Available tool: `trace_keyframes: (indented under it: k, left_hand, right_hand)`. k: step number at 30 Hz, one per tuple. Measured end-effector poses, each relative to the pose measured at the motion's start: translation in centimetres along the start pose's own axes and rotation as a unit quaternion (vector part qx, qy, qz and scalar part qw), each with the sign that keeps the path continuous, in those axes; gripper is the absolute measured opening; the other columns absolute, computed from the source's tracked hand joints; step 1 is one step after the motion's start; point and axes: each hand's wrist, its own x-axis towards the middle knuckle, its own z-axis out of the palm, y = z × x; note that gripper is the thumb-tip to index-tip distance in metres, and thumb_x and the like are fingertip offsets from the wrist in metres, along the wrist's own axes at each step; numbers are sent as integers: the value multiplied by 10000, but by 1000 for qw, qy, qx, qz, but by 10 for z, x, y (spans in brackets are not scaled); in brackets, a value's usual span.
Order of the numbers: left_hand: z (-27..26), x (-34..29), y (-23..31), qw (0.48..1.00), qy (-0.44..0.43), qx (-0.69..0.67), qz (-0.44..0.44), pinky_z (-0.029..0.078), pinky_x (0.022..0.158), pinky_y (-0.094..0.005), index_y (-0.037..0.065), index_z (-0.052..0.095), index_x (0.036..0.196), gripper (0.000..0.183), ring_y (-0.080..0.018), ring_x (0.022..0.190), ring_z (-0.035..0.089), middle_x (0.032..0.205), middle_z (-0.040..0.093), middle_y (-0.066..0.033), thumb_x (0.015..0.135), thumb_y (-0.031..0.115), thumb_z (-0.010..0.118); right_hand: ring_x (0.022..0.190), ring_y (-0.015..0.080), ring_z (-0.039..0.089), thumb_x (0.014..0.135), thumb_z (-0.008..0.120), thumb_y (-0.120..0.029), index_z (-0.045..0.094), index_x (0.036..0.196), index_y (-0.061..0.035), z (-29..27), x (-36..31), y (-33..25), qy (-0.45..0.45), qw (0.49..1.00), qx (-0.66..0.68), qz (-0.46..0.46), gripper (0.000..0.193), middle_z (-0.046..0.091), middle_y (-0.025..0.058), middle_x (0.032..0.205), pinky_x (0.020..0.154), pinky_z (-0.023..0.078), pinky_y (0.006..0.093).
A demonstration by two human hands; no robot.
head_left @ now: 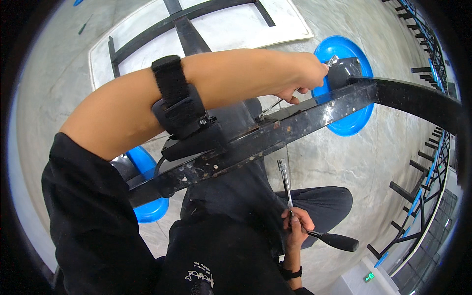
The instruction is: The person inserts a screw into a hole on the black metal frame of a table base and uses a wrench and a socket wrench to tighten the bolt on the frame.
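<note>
My left arm reaches across the black metal beam (295,125). At its end my left hand (307,73) is closed round a shiny metal wrench (333,61); only its bright head and part of a thin shaft show, so its exact kind is unclear. The wrench head is close to a black plate (344,72) at the beam's far right end. Low in front of my body, my right hand (296,227) grips a socket wrench (286,184). Its chrome extension points up toward the beam, and its black handle (339,242) sticks out to the right.
Blue round trays (366,110) sit under both beam ends. A curved black bar (418,93) joins the beam at right. Beyond lies a white board (295,24) with a black frame (191,37) on it. A screwdriver-like tool (82,28) lies on the floor far left.
</note>
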Motion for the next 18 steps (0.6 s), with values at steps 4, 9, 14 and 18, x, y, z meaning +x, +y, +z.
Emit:
trace_keyframes:
  k: [4, 9, 14, 18]
  left_hand:
    - [4, -7, -2, 998, -7, 15, 53, 390, 689, -358, 80, 516, 778, 374, -115, 645, 342, 657, 351, 24, 946, 388, 386]
    - [1, -24, -7, 988, -28, 53, 144, 375, 711, -331, 107, 496, 736, 388, -103, 634, 332, 633, 337, 38, 950, 401, 362]
    - [0, -40, -14, 976, 25, 28, 215, 356, 703, -298, 125, 466, 699, 397, -90, 595, 312, 606, 316, 56, 956, 408, 358]
    - [3, -44, -14, 971, 19, 24, 236, 344, 670, -283, 124, 458, 693, 405, -84, 598, 307, 606, 309, 60, 956, 415, 357]
  right_hand:
    - [485, 97, 487, 830, 493, -62, 589, 945, 64, 2, -3, 1, 11, 999, 41, 11, 196, 625, 148, 745, 463, 399, 212]
    - [498, 100, 493, 825, 493, -62, 585, 954, 63, 3, -6, 1, 26, 998, 57, 30, 202, 625, 153, 767, 475, 406, 210]
    - [501, 100, 480, 830, 492, -64, 585, 957, 57, 4, -6, 2, 42, 994, 71, 65, 198, 622, 150, 778, 477, 398, 208]
    - [505, 102, 481, 833, 498, -69, 586, 956, 54, 4, -5, 3, 25, 996, 76, 44, 195, 621, 149, 775, 475, 395, 209]
